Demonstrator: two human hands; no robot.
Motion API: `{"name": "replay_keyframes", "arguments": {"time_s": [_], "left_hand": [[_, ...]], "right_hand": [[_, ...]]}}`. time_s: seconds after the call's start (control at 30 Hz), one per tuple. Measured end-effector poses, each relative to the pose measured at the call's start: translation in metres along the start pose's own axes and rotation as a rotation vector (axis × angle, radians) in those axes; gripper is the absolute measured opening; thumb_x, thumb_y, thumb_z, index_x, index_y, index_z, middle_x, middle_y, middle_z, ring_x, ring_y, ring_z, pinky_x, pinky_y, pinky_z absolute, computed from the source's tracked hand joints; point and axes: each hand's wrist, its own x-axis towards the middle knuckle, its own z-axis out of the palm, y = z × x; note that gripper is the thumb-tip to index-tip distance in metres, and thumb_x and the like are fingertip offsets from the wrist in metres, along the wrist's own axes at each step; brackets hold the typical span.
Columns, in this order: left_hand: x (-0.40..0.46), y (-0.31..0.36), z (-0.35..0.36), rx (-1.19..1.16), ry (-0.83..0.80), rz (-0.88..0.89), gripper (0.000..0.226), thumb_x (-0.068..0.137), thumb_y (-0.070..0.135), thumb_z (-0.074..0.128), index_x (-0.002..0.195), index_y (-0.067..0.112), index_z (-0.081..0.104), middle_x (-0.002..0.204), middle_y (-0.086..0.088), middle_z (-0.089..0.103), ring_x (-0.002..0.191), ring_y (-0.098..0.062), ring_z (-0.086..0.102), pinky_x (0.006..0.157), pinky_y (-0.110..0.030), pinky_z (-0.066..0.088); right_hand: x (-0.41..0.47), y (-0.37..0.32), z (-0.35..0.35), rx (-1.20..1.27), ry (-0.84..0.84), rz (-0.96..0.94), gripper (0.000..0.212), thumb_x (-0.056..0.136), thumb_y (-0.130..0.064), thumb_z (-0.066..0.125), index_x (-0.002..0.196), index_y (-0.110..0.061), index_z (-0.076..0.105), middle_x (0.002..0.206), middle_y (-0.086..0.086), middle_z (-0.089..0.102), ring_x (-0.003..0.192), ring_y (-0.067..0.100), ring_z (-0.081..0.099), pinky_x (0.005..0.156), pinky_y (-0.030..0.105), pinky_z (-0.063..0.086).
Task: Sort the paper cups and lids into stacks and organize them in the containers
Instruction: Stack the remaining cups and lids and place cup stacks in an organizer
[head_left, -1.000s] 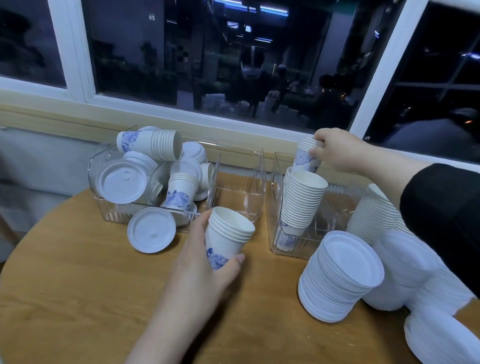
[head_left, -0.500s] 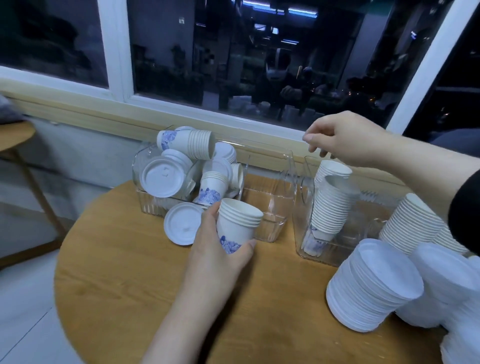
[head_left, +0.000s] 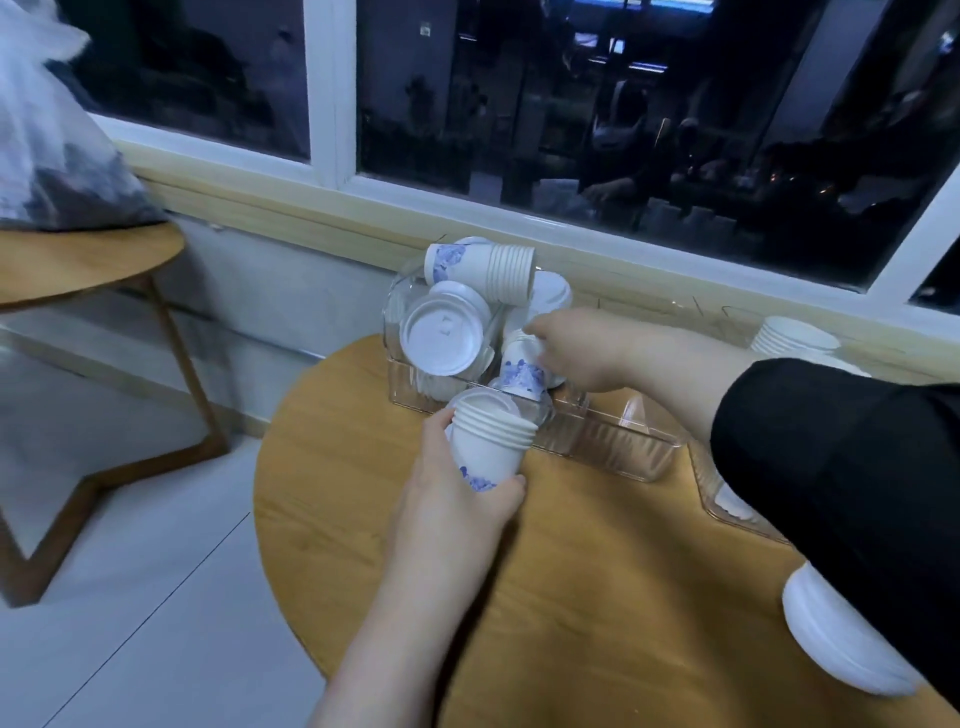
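Observation:
My left hand grips a short stack of white paper cups with blue print, upright on the round wooden table. My right hand reaches across into the clear container and closes its fingers on an upside-down blue-printed cup there. The same container holds a lying stack of cups and a white lid tilted on edge, among several more cups and lids.
A stack of white lids sits at the table's right front edge, partly hidden by my black sleeve. Another cup stack stands at the far right. A second wooden table with a plastic bag is to the left, by the window.
My right hand left the cup stacks on the right and swung left into the container, onto an upside-down cup. My view turned left. The left hand keeps its cup stack.

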Motion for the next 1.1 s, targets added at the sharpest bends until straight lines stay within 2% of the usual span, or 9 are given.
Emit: {"name": "replay_keyframes", "arguments": {"time_s": [0.17, 0.3, 0.4, 0.5, 0.67, 0.83, 0.93, 1.03, 1.1], "left_hand": [[0.004, 0.002, 0.002, -0.057, -0.01, 0.017, 0.066, 0.078, 0.029, 0.078, 0.127, 0.046, 0.036, 0.121, 0.023, 0.057, 0.107, -0.008, 0.058, 0.086, -0.03, 0.045], [0.004, 0.001, 0.003, -0.054, -0.017, 0.027, 0.07, 0.078, 0.029, 0.077, 0.132, 0.046, 0.036, 0.122, 0.026, 0.055, 0.109, -0.007, 0.057, 0.088, -0.03, 0.046], [0.004, 0.001, 0.003, -0.049, -0.018, 0.026, 0.072, 0.078, 0.028, 0.078, 0.134, 0.046, 0.036, 0.123, 0.027, 0.054, 0.11, -0.008, 0.057, 0.089, -0.03, 0.045], [0.003, 0.001, 0.003, -0.046, -0.014, 0.027, 0.071, 0.078, 0.03, 0.078, 0.134, 0.044, 0.036, 0.12, 0.027, 0.053, 0.109, -0.008, 0.056, 0.085, -0.027, 0.042], [0.004, 0.003, 0.004, -0.046, -0.016, 0.028, 0.069, 0.078, 0.029, 0.078, 0.13, 0.047, 0.036, 0.115, 0.029, 0.053, 0.109, -0.008, 0.058, 0.086, -0.028, 0.043], [0.003, 0.005, 0.005, -0.048, -0.035, 0.025, 0.067, 0.079, 0.029, 0.077, 0.118, 0.054, 0.03, 0.116, 0.025, 0.056, 0.108, -0.01, 0.059, 0.091, -0.033, 0.048], [0.004, 0.004, 0.005, -0.051, -0.032, 0.031, 0.067, 0.078, 0.028, 0.078, 0.122, 0.052, 0.032, 0.117, 0.024, 0.057, 0.107, -0.01, 0.059, 0.09, -0.032, 0.047], [0.006, 0.003, 0.005, -0.053, -0.021, 0.037, 0.068, 0.078, 0.027, 0.078, 0.128, 0.047, 0.036, 0.115, 0.025, 0.057, 0.106, -0.009, 0.059, 0.088, -0.031, 0.047], [0.006, 0.003, 0.006, -0.052, -0.018, 0.039, 0.068, 0.078, 0.027, 0.078, 0.129, 0.045, 0.037, 0.115, 0.024, 0.058, 0.106, -0.01, 0.06, 0.089, -0.032, 0.048]], "right_hand": [[0.021, 0.001, 0.003, 0.068, 0.078, 0.099, 0.047, 0.101, -0.019, 0.047, 0.147, -0.012, 0.041, 0.147, 0.015, 0.044, 0.13, 0.032, 0.047, 0.095, 0.031, 0.04], [0.027, 0.004, 0.006, 0.15, 0.065, 0.129, 0.054, 0.099, -0.025, 0.054, 0.15, -0.017, 0.039, 0.147, 0.01, 0.046, 0.128, 0.031, 0.049, 0.097, 0.032, 0.04], [0.026, 0.002, 0.011, 0.101, 0.079, 0.149, 0.054, 0.093, -0.031, 0.061, 0.144, -0.023, 0.047, 0.138, 0.01, 0.048, 0.125, 0.033, 0.049, 0.104, 0.05, 0.042], [0.024, 0.001, 0.014, 0.155, 0.092, 0.175, 0.046, 0.091, -0.035, 0.063, 0.135, -0.025, 0.054, 0.136, 0.006, 0.05, 0.121, 0.031, 0.051, 0.103, 0.055, 0.041], [0.023, 0.002, 0.013, 0.224, 0.104, 0.169, 0.043, 0.088, -0.036, 0.067, 0.127, -0.023, 0.056, 0.131, 0.002, 0.057, 0.115, 0.027, 0.055, 0.102, 0.051, 0.044], [0.023, 0.004, 0.015, 0.321, 0.067, 0.152, 0.068, 0.089, -0.034, 0.069, 0.147, -0.021, 0.038, 0.142, 0.006, 0.052, 0.119, 0.028, 0.055, 0.101, 0.041, 0.045], [0.021, 0.004, 0.013, 0.395, 0.103, 0.171, 0.063, 0.09, -0.03, 0.069, 0.147, -0.017, 0.044, 0.14, 0.008, 0.054, 0.119, 0.026, 0.056, 0.092, 0.032, 0.046], [0.019, 0.008, 0.007, 0.511, 0.159, 0.207, 0.037, 0.089, -0.026, 0.072, 0.123, -0.013, 0.066, 0.111, 0.006, 0.066, 0.089, 0.021, 0.06, 0.066, 0.027, 0.044], [0.015, 0.011, 0.0, 0.594, 0.196, 0.228, 0.02, 0.088, -0.023, 0.072, 0.105, -0.011, 0.071, 0.097, 0.006, 0.067, 0.073, 0.017, 0.056, 0.057, 0.026, 0.041]]}}
